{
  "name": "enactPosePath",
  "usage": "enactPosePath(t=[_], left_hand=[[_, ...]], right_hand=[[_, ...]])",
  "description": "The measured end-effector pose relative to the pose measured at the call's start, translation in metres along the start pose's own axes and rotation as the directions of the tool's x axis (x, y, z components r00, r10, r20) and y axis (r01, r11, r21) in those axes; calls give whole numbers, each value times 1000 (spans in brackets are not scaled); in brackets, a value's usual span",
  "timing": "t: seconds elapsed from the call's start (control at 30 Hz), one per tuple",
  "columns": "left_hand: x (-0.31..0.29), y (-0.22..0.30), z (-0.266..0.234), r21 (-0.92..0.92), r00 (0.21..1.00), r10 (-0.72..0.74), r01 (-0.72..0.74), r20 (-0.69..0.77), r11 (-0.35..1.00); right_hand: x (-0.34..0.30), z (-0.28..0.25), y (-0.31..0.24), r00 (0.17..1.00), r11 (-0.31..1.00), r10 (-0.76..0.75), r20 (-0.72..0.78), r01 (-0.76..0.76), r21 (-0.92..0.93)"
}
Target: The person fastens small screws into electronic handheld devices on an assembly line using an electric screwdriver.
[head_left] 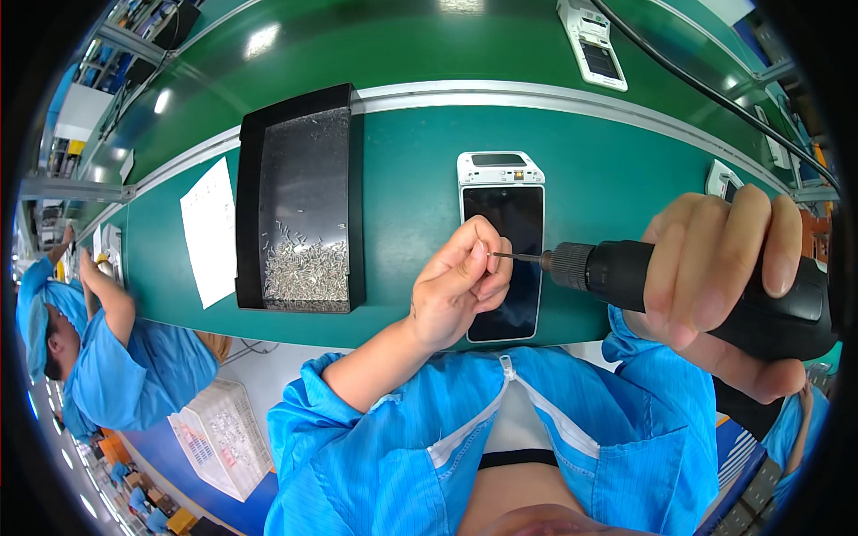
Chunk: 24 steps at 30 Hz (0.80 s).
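My right hand point(715, 277) is wrapped round a black electric screwdriver point(617, 272), held level with its thin bit pointing left. At the bit's tip, the thumb and fingers of my left hand point(460, 281) are pinched together. What sits between them is too small to make out, perhaps at the end of the bit. Beneath both hands a white handheld device with a large dark screen point(509, 210) lies on the green table. To the left, a black tray point(357, 196) holds a heap of small silver screws point(306, 272).
A white paper sheet point(208, 232) lies left of the tray. Beyond a metal rail point(536, 96), another white device point(597, 54) rests on the green surface. A black cable point(706, 85) crosses the upper right. A person in blue point(134, 357) works at the left, near a white basket point(223, 438).
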<state>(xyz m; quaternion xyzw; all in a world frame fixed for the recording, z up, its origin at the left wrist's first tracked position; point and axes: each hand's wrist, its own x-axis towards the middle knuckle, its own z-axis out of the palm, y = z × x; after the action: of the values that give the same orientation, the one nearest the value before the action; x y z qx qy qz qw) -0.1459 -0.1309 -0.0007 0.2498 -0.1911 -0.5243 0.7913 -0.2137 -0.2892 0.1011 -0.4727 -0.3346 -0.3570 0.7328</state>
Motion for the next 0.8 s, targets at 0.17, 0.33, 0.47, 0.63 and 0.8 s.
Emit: enactPosePath(t=[0.17,0.33,0.47,0.63,0.8], left_hand=[[1,0,-1,18,1000,0,0,1,1000],[2,-1,0,28,1000,18,-18,-11,999],[2,1,-2,151,997,51,-42,-53,988],[2,-1,-3,383,990,117,-77,-81,921],[3,3,-2,449,988,135,-88,-73,889]], right_hand=[[1,-2,0,1000,1000,20,15,-20,-7],[2,-3,1,998,999,51,38,-51,-4],[2,-3,3,993,994,105,51,-106,16],[3,-8,1,979,977,202,30,-203,60],[8,-7,3,972,973,231,49,-230,-27]])
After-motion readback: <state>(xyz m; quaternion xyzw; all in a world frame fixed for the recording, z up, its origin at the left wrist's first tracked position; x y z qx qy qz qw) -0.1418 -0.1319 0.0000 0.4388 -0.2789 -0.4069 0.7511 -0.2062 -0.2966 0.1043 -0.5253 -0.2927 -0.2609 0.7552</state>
